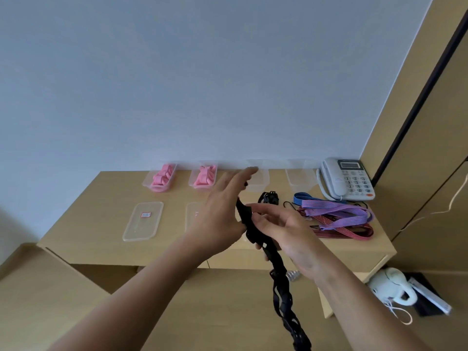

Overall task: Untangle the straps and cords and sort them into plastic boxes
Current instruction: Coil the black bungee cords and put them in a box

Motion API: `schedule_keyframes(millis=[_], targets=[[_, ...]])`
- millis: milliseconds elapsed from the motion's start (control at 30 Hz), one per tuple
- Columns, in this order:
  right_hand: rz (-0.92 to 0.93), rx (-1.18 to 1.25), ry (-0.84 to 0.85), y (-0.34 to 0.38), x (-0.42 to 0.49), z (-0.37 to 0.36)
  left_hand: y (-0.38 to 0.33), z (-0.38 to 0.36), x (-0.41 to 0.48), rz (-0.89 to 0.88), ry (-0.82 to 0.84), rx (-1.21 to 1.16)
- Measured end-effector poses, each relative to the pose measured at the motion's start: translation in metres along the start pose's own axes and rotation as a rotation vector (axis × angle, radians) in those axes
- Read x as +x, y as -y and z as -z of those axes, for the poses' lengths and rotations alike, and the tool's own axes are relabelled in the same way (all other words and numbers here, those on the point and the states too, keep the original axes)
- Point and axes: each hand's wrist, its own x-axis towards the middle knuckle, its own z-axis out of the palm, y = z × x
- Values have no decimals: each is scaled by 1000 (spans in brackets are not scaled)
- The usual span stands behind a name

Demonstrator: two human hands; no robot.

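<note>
A long black strap point(279, 287) runs up between my two hands and hangs down past the table's front edge. My right hand point(286, 231) holds it near its upper part, fingers reaching left over it. My left hand point(222, 206) has straight fingers pointing up and right, its palm side against the strap's top end. Another small black strap with a buckle point(269, 198) lies on the table behind my hands. Tangled purple, blue and red striped hooked cords point(336, 215) lie at the right. Two clear boxes point(147, 182) point(192, 182) at the back hold pink straps; two others point(263, 182) point(300, 178) look empty.
Two clear lids point(143, 221) point(191, 214) lie flat on the wooden table point(96, 214). A white telephone point(347, 178) stands at the back right corner. On the floor at the right are a white kettle point(390, 287) and a dark flat object. A wall backs the table.
</note>
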Motion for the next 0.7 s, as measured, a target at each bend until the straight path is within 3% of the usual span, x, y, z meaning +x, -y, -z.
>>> schedule_keyframes(millis=[100,200,267,333,467,533,700], targets=[[31,-8,14,0,0,-4,6,5,3,-167,76,70],[65,-15,-48,3,1,-5,12,6,3,-185,71,80],[103,-17,-104,8,4,-6,15,1,2,-111,-27,-16],[149,16,-163,13,7,-8,14,-5,-2,96,-66,-232],[242,77,-310,27,18,-11,11,-6,-3,461,97,-833],[300,-46,-374,32,24,-13,11,-2,-4,466,167,-949],[434,-267,-436,38,31,-16,16,10,0,358,234,-913]])
